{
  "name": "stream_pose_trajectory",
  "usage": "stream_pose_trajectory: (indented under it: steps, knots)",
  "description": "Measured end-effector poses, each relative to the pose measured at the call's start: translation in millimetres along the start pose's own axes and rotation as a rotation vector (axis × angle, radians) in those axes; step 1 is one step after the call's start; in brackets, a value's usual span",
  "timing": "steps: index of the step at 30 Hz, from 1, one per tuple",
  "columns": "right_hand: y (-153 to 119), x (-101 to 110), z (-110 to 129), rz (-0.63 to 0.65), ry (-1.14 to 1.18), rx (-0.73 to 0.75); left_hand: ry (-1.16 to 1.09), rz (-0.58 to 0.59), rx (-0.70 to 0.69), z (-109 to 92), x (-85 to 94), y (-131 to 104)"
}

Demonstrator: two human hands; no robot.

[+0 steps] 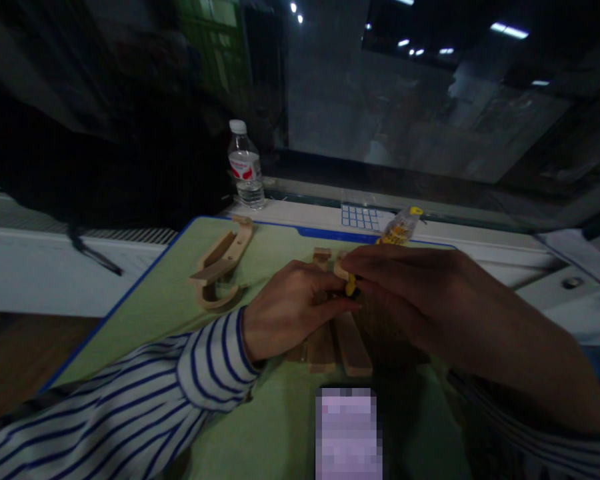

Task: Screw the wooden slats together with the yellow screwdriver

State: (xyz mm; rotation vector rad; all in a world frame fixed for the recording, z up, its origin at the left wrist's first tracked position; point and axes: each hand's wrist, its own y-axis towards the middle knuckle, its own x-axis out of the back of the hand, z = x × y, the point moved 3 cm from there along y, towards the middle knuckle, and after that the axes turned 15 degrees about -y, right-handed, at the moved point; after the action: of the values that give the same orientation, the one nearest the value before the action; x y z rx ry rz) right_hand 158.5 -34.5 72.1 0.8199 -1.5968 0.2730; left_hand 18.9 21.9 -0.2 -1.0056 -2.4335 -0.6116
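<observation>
Over the middle of the green tabletop my two hands meet, fingertips almost touching. My left hand (287, 310), in a striped sleeve, pinches a small yellow and black piece (351, 285) whose kind I cannot make out. My right hand (420, 287) reaches in from the right with its fingers pressed together at the same small piece. Under the hands lie light wooden slats, one on the left (321, 350) and one on the right (353, 343); their middles are partly covered. A curved wooden part (225, 260) with holes rests apart at the left.
A phone (349, 433) with a blurred screen lies at the near side of the green table (275, 413). On the sill behind stand a water bottle (247, 173), a blue-gridded sheet (361, 217) and a clear bag with yellow print (400, 227). A dark bag (145, 167) sits at left.
</observation>
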Motion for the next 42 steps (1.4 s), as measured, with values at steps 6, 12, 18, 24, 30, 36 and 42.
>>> stream_pose_trajectory:
  steps: [6, 12, 18, 24, 30, 36, 42]
  knots:
    - [1.5, -1.5, -0.7, 0.021, 0.005, -0.005, -0.048, 0.049, -0.018, 2.4, -0.5, 0.0]
    - [-1.3, 0.4, 0.7, 0.023, -0.041, -0.025, -0.12, 0.073, -0.039, 5.0, -2.3, 0.4]
    - [-1.0, -1.1, -0.3, 0.04, -0.061, -0.047, -0.142, 0.1, -0.069, 6.3, -2.5, 1.8]
    - [1.8, -0.9, 0.9, 0.041, -0.077, -0.062, -0.148, 0.118, -0.069, 8.4, -1.7, 2.0]
    - [2.0, -2.4, 3.2, 0.054, -0.128, -0.06, -0.195, 0.125, -0.08, 6.6, -0.8, 2.2]
    - [1.2, -3.7, 2.8, 0.026, -0.148, -0.054, -0.168, 0.103, -0.037, 5.5, -0.2, 0.6]
    - [2.0, -6.0, 3.1, 0.008, -0.181, -0.034, -0.073, -0.031, -0.06, 1.3, 2.1, -0.7]
